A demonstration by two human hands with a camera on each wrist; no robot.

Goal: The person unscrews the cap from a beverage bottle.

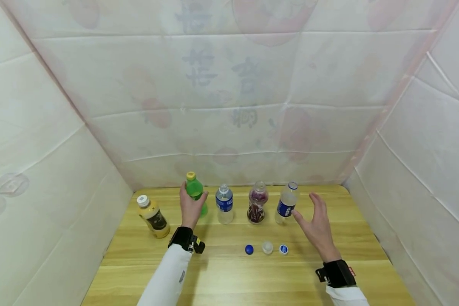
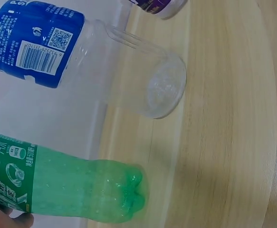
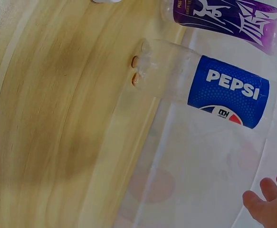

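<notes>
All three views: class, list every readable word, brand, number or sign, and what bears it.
"PEPSI": rightmost bottle.
"汽水": green bottle.
QR code, barcode (digits blurred): clear bottle beside it.
Too small, stylised or faint: everything else, including other bottle print, rightmost cap, back wall.

In the head view, the left hand [image 1: 191, 208] covers the middle of the green bottle [image 1: 194, 186], hiding much of its label. The left wrist view cuts off that bottle's top and most of the left hand's fingers [image 2: 23, 220]. In the right wrist view, the right hand [image 3: 271, 208] and purple bottle [image 3: 229, 16] are cropped; the Pepsi bottle's [image 3: 229, 90] neck seems lost against the pale background. Print on the yellow bottle [image 1: 153, 217] is too small to read.
</notes>
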